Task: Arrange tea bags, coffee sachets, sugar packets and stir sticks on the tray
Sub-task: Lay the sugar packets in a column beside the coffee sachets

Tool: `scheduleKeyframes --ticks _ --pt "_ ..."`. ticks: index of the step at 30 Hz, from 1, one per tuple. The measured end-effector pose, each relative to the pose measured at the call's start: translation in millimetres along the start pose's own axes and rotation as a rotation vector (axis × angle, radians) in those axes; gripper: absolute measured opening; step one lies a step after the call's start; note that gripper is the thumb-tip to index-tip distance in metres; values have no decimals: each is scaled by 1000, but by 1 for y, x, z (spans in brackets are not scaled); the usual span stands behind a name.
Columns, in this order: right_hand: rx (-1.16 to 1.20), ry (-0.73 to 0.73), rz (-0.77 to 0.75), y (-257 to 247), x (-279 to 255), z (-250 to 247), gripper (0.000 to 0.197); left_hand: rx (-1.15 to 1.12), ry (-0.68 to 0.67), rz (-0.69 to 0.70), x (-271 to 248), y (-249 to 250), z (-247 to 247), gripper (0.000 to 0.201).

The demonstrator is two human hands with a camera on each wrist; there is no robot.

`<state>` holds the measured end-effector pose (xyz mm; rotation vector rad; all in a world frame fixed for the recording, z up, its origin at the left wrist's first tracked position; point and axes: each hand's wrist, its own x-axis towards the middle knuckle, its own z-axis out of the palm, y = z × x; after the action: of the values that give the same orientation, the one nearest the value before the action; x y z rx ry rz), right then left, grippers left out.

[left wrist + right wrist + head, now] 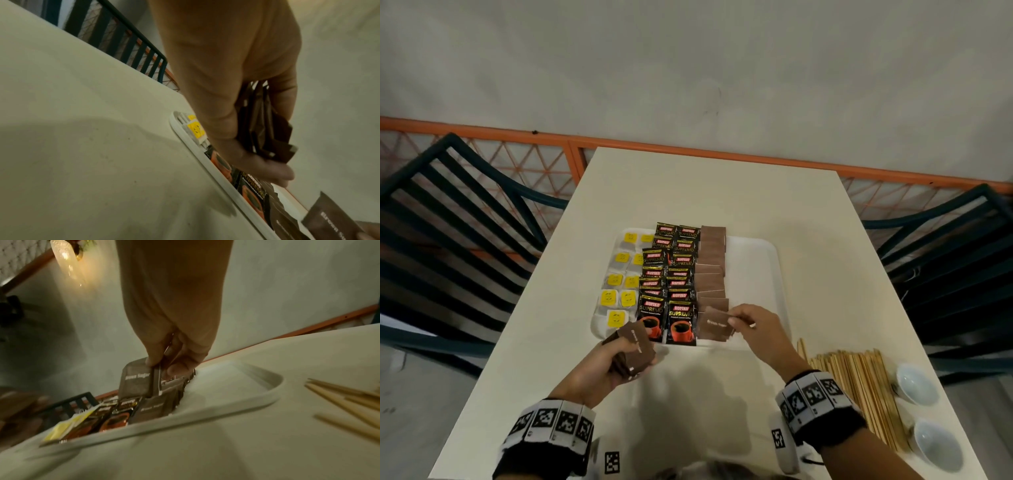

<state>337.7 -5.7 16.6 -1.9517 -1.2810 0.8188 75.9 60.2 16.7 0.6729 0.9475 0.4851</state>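
Right grip: the right hand pinches one sugar packet by its edge, just over the tray's near end.
Left grip: the left hand is curled round a stack of sugar packets, above the desk.
Tray: the white tray carries tea bags, coffee sachets and a sugar row; its right side is bare.
Stir sticks: stir sticks lie on the desk, right of the tray.
Risk: a careless drop could shove the overlapped sugar row askew; a loosened left grip would likely spill the stack.

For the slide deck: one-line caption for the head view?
Right hand lays a brown sugar packet onto the tray; left hand holds the remaining stack.
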Motion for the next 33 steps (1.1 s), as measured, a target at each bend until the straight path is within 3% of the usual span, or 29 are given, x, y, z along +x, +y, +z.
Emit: scheduleKeyframes --ticks 10,16,19,21,23,26,29,33 --pt "-146 8 7 9 8 23 7 84 -59 30 -7 4 8 40" --pt "-319 44 -42 9 7 28 34 83 -104 47 -7 5 15 35" --pt "-231 74 -102 -8 1 32 36 97 -104 32 -6 5 16 39" --pt "-52 -62 -112 -28 -3 32 27 112 -98 12 -4 5 16 37" --pt "114 -293 -75 -44 -9 31 17 125 -102 -4 -4 4 18 34" --pt "206 -508 -67 -52 -13 36 6 160 -102 -14 -5 5 19 32" --pt "292 -482 -47 -53 -14 38 16 211 -108 -18 -5 5 18 29" --pt "351 -462 -22 -51 -11 32 15 210 -34 -2 -1 6 16 21"
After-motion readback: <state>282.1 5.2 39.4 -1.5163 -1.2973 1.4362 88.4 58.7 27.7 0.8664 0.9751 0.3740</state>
